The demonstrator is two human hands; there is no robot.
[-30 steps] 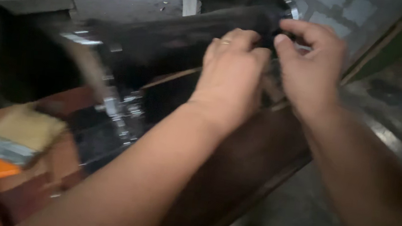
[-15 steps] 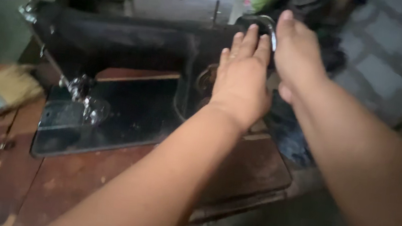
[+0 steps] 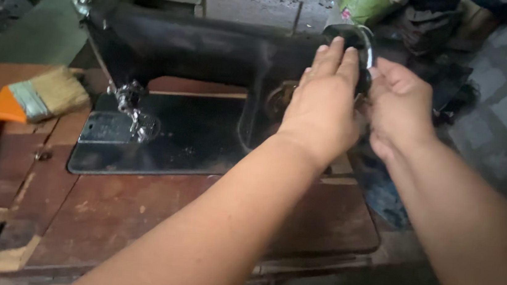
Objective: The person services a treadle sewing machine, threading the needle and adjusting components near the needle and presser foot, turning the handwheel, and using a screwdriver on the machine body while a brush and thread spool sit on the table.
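While your left hand (image 3: 322, 109) lies flat with fingers stretched on the black, dusty sewing machine (image 3: 200, 47), your right hand (image 3: 396, 110) curls loosely around its shiny handwheel (image 3: 362, 41) at the machine's right end.

Black sewing machine (image 3: 200, 50), upright, wooden table (image 3: 123, 210)

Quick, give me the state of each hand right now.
Left hand: fingers flat against the handwheel end of the black sewing machine, not gripping.
Right hand: at the handwheel rim; grip cannot be told.
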